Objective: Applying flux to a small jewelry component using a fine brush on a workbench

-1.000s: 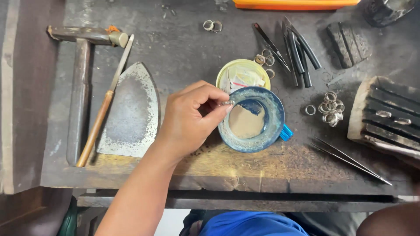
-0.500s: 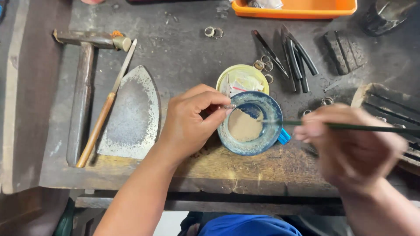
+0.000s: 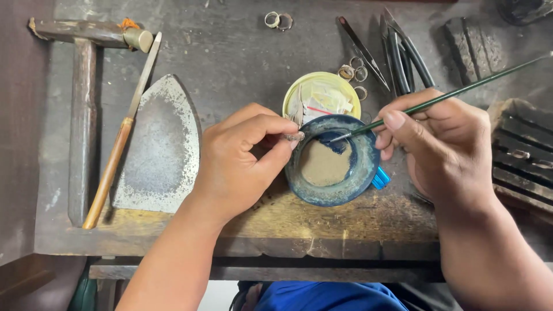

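Observation:
My left hand [image 3: 239,161] pinches a small metal ring [image 3: 294,136] between thumb and forefinger, right at the left rim of a blue dish [image 3: 363,173] that holds brownish paste. My right hand [image 3: 443,144] grips a thin green brush [image 3: 455,95]; the brush tip rests inside the dish near its upper rim. A yellow-rimmed tin [image 3: 294,95] with scraps of paper in it stands just behind the dish. Both hands rest over the worn wooden bench [image 3: 322,227].
A hammer [image 3: 83,103], a wooden-handled file [image 3: 124,126] and a flat iron-shaped metal plate [image 3: 158,147] lie at the left. Loose rings [image 3: 276,20], tweezers [image 3: 363,49] and dark pliers [image 3: 406,57] lie at the back. A slotted block [image 3: 521,152] sits at the right.
My right hand came in from the right with the brush and brought its tip into the blue dish. My left hand has kept the ring at the dish's rim.

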